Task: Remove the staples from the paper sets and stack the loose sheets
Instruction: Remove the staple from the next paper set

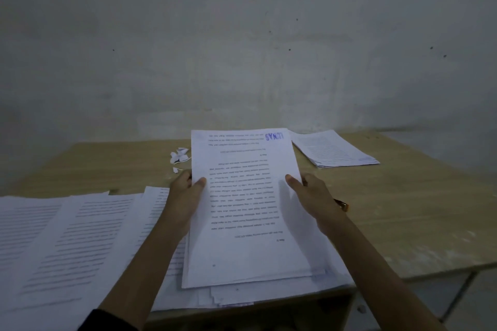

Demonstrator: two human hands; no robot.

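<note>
Paper set [247, 209], centre of the frame, is gripped at both side edges, left hand [185, 196] and right hand [312, 201] each with a thumb over the top sheet, probably to square the pages. A stack [336, 149] waits upper right, and torn scraps [178, 154] lie just left.

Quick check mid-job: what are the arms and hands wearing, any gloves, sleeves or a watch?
No gloves: the left hand and right hand are bare, as are both forearms. A dark sleeve shows near the left elbow; no sleeve shows on the right arm in frame. No watch or band is visible on either wrist.
</note>
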